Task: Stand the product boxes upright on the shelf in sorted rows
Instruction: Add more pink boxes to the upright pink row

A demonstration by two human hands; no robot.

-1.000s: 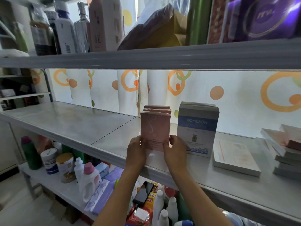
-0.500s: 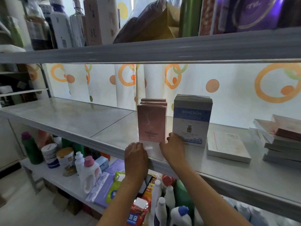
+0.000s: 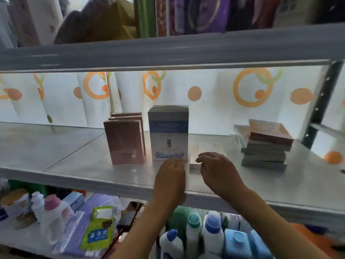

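Middle shelf (image 3: 78, 161), head view, frame motion-blurred. Three pink boxes (image 3: 124, 142) stand upright in a row, front to back, left of centre. Just beside them to the right, a taller white-and-blue box (image 3: 169, 135) stands upright, with more of the same kind apparently behind it. A flat white box (image 3: 209, 148) lies on its broad face just right of the white-and-blue box, near the front edge.

Left hand (image 3: 170, 174): back of hand up, fingers straight and held together, tips at the lower front corner of the white-and-blue box. Whether the tips touch the box cannot be told through the blur.

Right hand (image 3: 217, 169): over the front part of the flat white box, fingers curled downward onto its top, thumb at the near left corner. It seems to be resting on the box or starting a grip; blur hides which. The box itself lies flat on the shelf.

Well apart to the right, a stack of flat boxes (image 3: 264, 146) is piled unevenly, grey ones below, a pink-edged one on top.

Lower shelf: bottles with blue caps (image 3: 212, 234), a pink-capped bottle (image 3: 54, 212), a green pouch (image 3: 99, 230).
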